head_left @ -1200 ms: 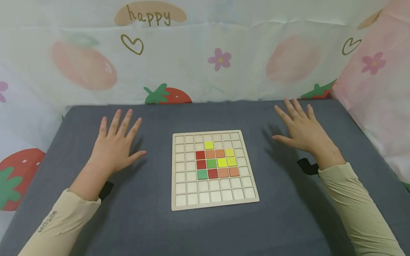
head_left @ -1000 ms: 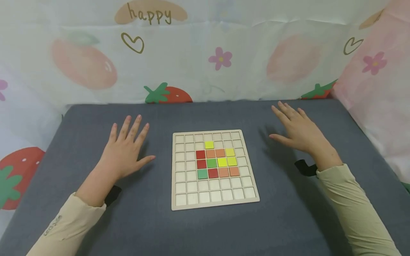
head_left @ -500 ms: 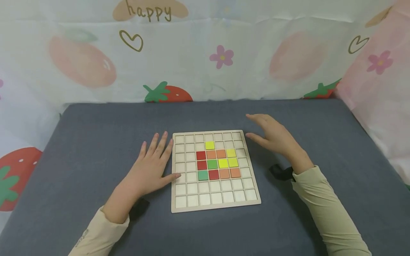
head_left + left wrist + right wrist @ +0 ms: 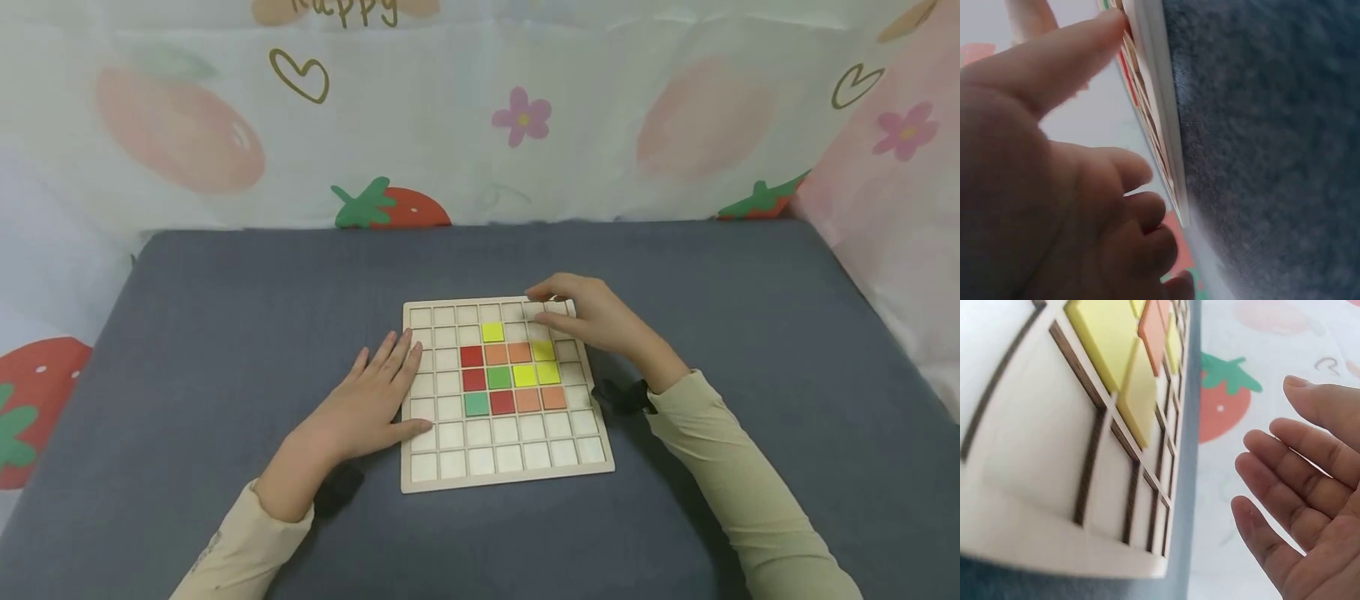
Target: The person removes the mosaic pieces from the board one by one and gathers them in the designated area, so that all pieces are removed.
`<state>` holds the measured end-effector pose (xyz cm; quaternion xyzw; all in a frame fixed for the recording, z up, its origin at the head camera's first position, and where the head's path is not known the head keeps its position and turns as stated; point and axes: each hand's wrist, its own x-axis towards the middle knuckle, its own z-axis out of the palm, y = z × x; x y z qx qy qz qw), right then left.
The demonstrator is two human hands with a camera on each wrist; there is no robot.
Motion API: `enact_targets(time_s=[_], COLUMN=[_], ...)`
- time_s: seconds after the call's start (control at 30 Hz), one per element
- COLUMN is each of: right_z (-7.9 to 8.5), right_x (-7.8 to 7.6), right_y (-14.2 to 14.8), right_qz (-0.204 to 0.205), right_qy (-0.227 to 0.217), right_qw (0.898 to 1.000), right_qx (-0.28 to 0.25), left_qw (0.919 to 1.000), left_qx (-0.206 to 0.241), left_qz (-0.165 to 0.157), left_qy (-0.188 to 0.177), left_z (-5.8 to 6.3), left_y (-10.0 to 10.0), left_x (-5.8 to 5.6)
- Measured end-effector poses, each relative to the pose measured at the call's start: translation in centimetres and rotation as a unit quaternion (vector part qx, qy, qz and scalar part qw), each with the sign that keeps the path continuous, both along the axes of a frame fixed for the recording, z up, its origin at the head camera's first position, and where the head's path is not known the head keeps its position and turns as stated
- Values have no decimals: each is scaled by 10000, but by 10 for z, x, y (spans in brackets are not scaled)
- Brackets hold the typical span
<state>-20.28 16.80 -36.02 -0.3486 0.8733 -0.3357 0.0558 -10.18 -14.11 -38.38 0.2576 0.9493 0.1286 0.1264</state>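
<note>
A square wooden grid board (image 4: 480, 461) lies flat on the grey cloth, with several square tiles set in its middle and right cells. Among them are a yellow tile (image 4: 492, 332), a green tile (image 4: 498, 377), a red tile (image 4: 502, 402) and an orange tile (image 4: 527, 400). My left hand (image 4: 363, 408) reaches over the board's left edge with fingers nearly straight, its thumb apart and lower on that edge. Over the far right corner is my right hand (image 4: 596, 315), fingers slightly bent and thumb spread; the right wrist view shows nothing in its palm (image 4: 1310, 550).
A grey cloth (image 4: 240, 317) covers the table under the board. Behind it hangs a white printed curtain (image 4: 585, 75) with strawberries, flowers and hearts, with a pink part at the right. A black wrist strap mount (image 4: 621, 397) is below the right hand.
Both hands have moved inward from the table's sides to the board, the left to its left edge, the right to its far right corner. The tiles keep their cells.
</note>
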Motion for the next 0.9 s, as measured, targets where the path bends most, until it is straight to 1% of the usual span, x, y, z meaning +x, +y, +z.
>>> enact_targets(time_s=[0.1,0.2,0.37,0.47,0.57,0.8,0.9], right_z=[-3,-5,-12,-15,-16,-20,-23], right_x=[-2,-5,-10,-12,-13,-17,-18], right_y=[-5,-12,-23,-30,-34,-37,-39], right_qz=[52,210,489,532,568,622,670], right_qy=[-220,-302,-590,-778,-751,-629,-627], right_qw=[9997,9993,9971,9955,9955,9958,9952], right_qx=[60,98,-33,-48,56,254,335], left_qw=[9999,9997,9995,9993,9992,9994,9993], left_qx=[61,121,163,197,200,153,157], left_qz=[-56,-101,-242,-304,-305,-319,-317], left_qy=[-108,-185,-113,-97,-131,-59,-85], left_z=[-1,-4,-6,-6,-5,-6,-6], left_y=[0,-1,-2,-2,-1,-1,-1], left_x=[-1,-2,-4,-4,-4,-5,-4])
